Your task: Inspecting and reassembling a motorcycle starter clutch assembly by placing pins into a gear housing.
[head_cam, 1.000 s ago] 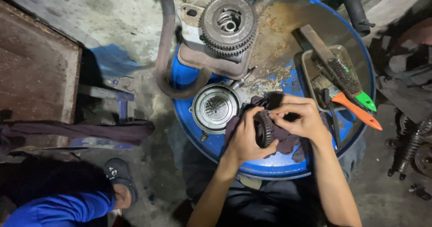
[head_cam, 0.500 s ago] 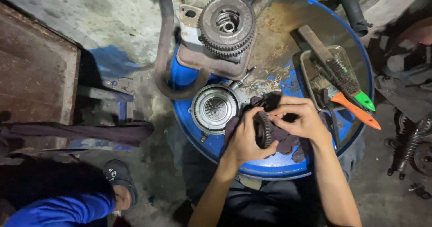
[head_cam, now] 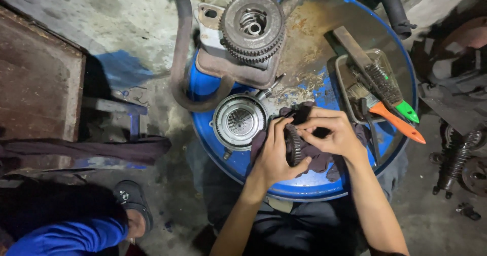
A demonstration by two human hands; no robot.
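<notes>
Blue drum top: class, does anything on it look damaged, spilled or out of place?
Yes. The blue drum top has paint worn off to rusty bare metal around its middle. The gear assembly overhangs the far rim. The left hand and right hand hold a small gear in a dark rag.

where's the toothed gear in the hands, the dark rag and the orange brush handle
toothed gear [head_cam: 293, 145], head view, on its toothed rim
dark rag [head_cam: 320, 160], head view, on the fold below the right hand
orange brush handle [head_cam: 398, 124], head view, mid handle
</notes>
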